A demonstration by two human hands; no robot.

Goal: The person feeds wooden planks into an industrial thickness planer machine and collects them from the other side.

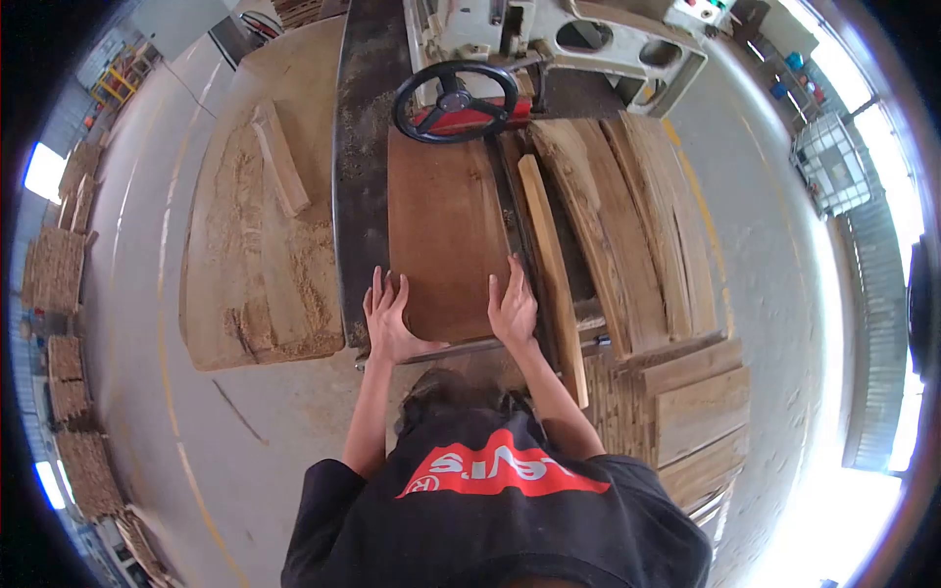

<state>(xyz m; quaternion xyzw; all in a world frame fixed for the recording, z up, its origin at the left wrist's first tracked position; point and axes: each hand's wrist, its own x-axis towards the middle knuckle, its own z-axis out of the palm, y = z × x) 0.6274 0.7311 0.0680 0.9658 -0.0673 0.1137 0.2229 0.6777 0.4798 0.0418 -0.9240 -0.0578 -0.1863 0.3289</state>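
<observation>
A wide reddish-brown wooden board (446,225) lies flat on the dark machine table (365,118), its far end reaching under a black handwheel (455,101). At the board's near left corner is my left hand (390,321), fingers spread and thumb stretched out along the near edge. My right hand (513,306) is at the board's near right edge, fingers extended and apart. Both hands are open, on opposite sides of the board; exact fingertip contact is hard to tell. Just right of my right hand lies a long narrow light wooden strip (552,274).
Several rough planks (613,225) lie to the right, with a stack of boards (701,416) nearer me. On the left, a sawdust-strewn panel (221,245) carries a loose wood piece (279,162). The machine's pale frame (627,49) rises ahead. Timber piles (59,269) line the far left.
</observation>
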